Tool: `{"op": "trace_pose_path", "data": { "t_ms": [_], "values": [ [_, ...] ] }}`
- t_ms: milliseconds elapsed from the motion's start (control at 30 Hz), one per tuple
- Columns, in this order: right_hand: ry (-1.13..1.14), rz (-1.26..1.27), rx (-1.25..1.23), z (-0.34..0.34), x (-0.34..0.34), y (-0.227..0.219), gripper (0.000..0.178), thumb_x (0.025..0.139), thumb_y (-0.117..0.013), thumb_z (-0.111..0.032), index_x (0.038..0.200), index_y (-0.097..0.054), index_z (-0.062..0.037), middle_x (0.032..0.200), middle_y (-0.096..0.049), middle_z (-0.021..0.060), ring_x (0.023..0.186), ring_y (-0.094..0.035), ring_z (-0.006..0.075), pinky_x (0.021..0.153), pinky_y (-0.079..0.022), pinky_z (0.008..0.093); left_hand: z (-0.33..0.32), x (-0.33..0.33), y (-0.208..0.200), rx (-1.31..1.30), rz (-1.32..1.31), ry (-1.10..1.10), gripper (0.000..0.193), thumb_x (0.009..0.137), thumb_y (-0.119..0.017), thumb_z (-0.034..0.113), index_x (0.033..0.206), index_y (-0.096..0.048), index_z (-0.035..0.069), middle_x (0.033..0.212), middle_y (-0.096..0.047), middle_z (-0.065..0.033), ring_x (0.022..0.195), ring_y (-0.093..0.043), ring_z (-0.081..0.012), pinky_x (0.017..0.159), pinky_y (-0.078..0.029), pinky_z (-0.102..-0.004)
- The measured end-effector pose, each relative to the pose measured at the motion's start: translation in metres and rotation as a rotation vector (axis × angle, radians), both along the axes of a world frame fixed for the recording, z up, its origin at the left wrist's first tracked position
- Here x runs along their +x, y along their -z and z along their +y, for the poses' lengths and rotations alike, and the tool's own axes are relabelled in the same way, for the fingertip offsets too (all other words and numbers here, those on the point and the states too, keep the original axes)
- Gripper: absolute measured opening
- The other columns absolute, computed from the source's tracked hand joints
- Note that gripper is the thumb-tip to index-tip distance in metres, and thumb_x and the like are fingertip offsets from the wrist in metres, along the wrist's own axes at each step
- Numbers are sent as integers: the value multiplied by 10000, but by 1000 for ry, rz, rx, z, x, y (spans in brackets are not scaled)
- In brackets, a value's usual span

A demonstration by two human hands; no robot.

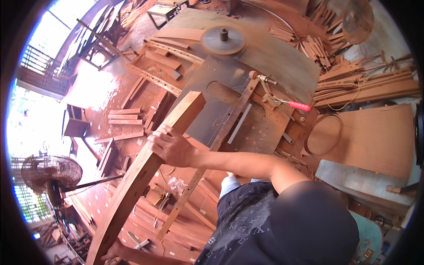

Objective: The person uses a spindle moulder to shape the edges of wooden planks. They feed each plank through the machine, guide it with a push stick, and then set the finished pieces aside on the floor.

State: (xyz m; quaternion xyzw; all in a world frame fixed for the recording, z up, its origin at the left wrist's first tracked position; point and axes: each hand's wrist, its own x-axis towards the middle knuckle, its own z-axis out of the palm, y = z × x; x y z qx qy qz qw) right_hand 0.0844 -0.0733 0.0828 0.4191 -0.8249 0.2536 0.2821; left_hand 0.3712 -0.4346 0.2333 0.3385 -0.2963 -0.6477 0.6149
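Note:
A long, squared timber beam (pixel 134 176) slants across the view, its far end over the edge of a dark metal machine table (pixel 218 73). My right hand (pixel 172 146) is closed over the beam partway along, fingers across its upper face. Near the lower edge of the view, my left hand (pixel 114 251) grips the beam's near part; some of its fingers are hidden by the wood. Across the table lies a straight wooden fence (pixel 233 115), with a red-handled clamp (pixel 299 106) at its far end. Beyond stands a big grey disc (pixel 224 40) with a black hub.
A standing fan (pixel 52 173) is at the left. Offcuts (pixel 125 117) and planks cover the reddish, dusty floor left of the machine. Slatted rails (pixel 161 81) reach out from the table. At the right are stacked boards (pixel 366 86) and a wide brown sheet (pixel 371 141).

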Motion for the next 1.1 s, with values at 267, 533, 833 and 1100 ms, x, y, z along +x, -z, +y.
{"op": "trace_pose_path", "data": {
  "t_ms": [267,533,833,1100],
  "values": [
    [-190,-387,271,115,-88,44,578,630,-902,-216,1157,-691,-106,1051,-678,34,1104,-646,224,1066,-422,401,-1,-53,220,705,-167,422,1020,853,-568,864,1406,-555,7,1344,-637,-215,1242,-609,-429,985,-523,-663],
    [-15,-489,480,193,-139,77,662,650,-955,-315,1242,-697,-167,1154,-689,-12,1238,-615,202,1205,-349,446,73,-129,320,961,-229,500,721,768,-774,634,1292,-669,149,1257,-684,-105,1159,-634,-360,930,-517,-593],
    [-4,-565,392,220,-160,94,650,608,-971,-233,1191,-705,-127,1103,-678,14,1178,-619,236,1263,-306,473,136,-162,310,1004,-254,428,752,752,-800,599,1311,-643,122,1256,-687,-126,1116,-658,-363,911,-562,-575],
    [-17,-579,384,222,-161,100,674,588,-983,-307,1184,-714,-143,1101,-685,8,1161,-623,229,1200,-359,425,169,-131,220,960,-703,992,689,900,-757,674,1120,-713,23,1063,-740,-129,993,-709,-297,903,-612,-455]
  ]
}}
